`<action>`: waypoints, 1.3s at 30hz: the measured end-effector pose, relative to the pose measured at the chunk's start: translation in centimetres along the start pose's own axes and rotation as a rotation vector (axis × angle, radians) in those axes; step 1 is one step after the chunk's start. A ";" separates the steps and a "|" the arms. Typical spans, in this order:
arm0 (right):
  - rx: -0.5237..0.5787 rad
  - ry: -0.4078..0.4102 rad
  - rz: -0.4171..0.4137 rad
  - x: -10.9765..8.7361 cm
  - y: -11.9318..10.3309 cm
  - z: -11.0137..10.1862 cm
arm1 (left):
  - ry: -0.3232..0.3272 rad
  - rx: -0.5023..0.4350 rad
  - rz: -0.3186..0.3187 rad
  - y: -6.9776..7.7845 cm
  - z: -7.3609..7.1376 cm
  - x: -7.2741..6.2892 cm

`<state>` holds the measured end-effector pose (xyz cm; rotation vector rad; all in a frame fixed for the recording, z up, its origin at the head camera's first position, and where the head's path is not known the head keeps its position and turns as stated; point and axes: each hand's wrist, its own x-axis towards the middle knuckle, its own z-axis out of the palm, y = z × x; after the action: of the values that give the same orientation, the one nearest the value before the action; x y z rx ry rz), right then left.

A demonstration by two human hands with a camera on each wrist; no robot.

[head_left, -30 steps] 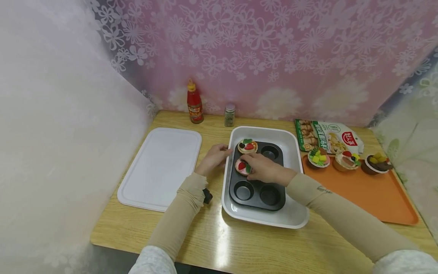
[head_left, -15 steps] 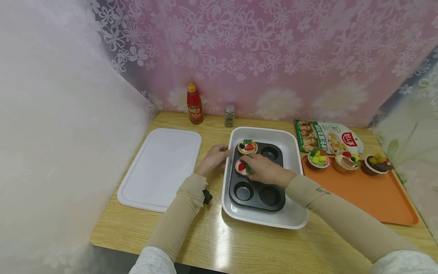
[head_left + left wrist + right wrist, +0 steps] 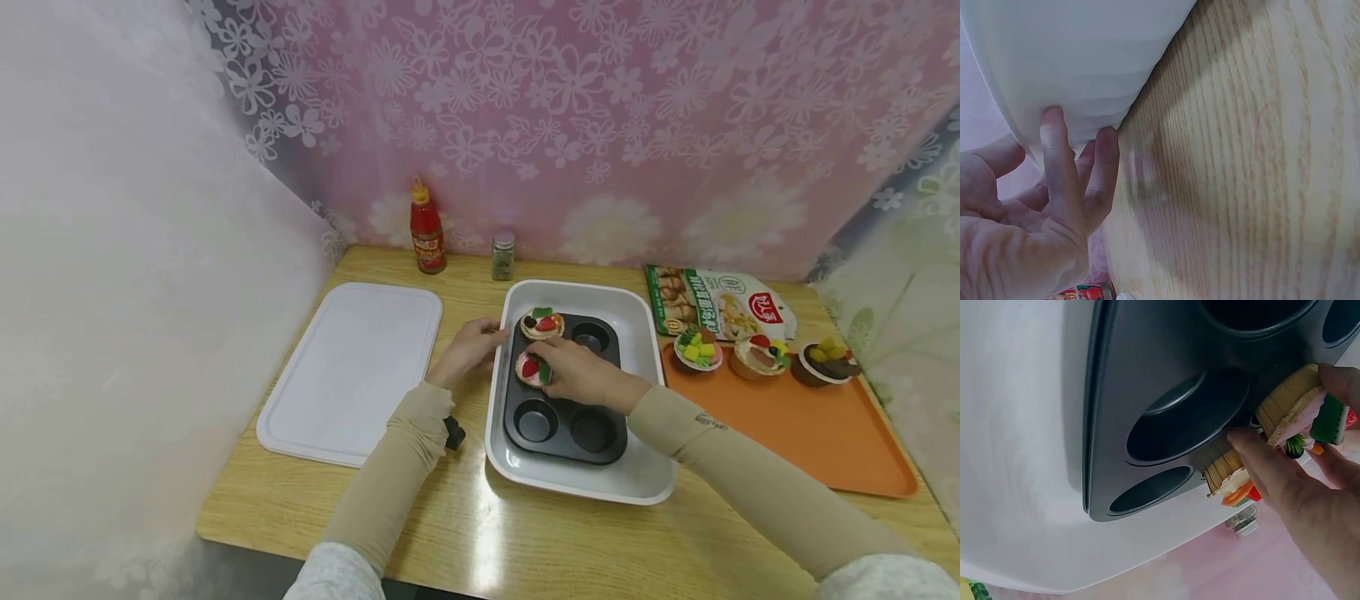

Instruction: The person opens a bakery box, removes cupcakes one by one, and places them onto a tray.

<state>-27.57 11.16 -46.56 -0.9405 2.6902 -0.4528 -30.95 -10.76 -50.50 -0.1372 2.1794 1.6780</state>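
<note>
My right hand pinches a pink-cream tart with a strawberry and a green leaf on top. The tart sits at a left middle cup of the dark muffin pan. Behind it, a fruit-topped tart fills the back left cup. Around the pan stands a white basin. My left hand grips the basin's left rim, its fingers against the outer wall in the left wrist view. Part of the pan is hidden under my right hand.
On the left lies a white cutting board. A red sauce bottle and a spice jar stand at the back. To the right, an orange tray bears three toy cupcakes, with a food packet behind.
</note>
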 end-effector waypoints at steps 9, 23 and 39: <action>0.095 0.009 0.040 -0.6 0.0 -0.3 | 0.009 0.012 0.007 -0.1 0.5 -0.4; 0.203 0.160 0.079 -2.3 -0.5 -2.5 | 0.001 0.007 0.019 -0.4 0.5 0.0; 0.249 0.291 0.160 -4.2 0.2 -4.2 | 0.014 0.006 0.023 -0.2 0.2 0.0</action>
<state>-25.89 14.85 -42.15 -0.6257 2.8416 -0.9271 -30.79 -10.69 -50.74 -0.1226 2.2039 1.6883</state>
